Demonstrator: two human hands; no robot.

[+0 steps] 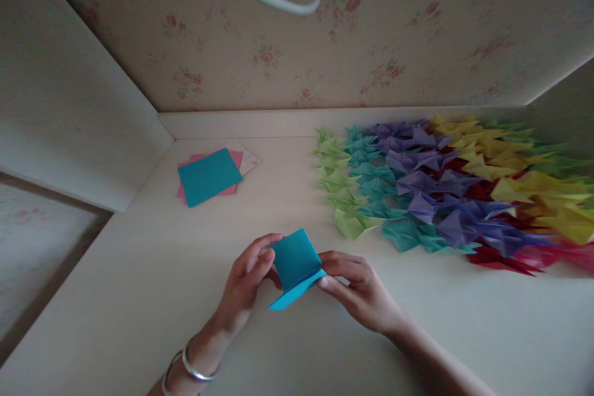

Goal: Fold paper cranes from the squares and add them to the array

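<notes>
Left grip [247, 272]: pinching folded blue paper [297, 258]
Right grip [359, 289]: pinching its fold's end
Blue paper: between both grips

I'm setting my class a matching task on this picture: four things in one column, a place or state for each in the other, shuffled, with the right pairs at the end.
Column one
1. Folded blue paper
2. Left hand
3. Purple figures
4. Pink sheet

Column two
A. Partly covered by a flat blue sheet
B. On the arm with silver bracelets
C. Held, with a flap standing out
D. Between turquoise figures and yellow figures

Pairs: 1-C, 2-B, 3-D, 4-A
</notes>
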